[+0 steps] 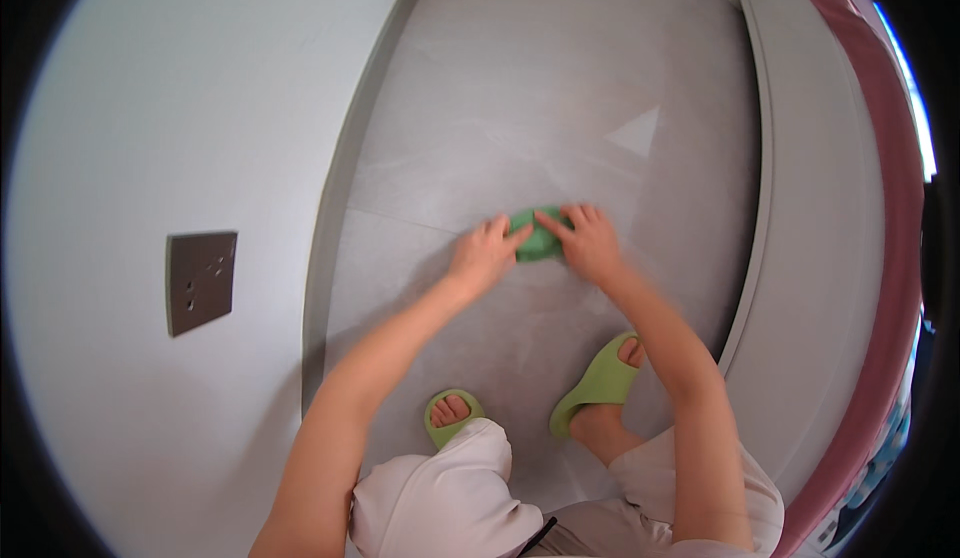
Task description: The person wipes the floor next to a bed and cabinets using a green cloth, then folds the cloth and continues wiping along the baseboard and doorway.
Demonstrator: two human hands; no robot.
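A small green folded piece, cloth-like but too blurred to name for certain, is between my two hands over the grey floor. My left hand grips its left side, the index finger reaching across the top. On the opposite side my right hand has its fingers closed on the edge, with one finger pointing in toward the middle. Both hands are slightly smeared by motion. Whether the green piece touches the floor I cannot tell.
Grey floor tiles run between a white wall with a dark socket plate and a long white panel edged in pink fabric. My feet, in green slippers, are below my hands.
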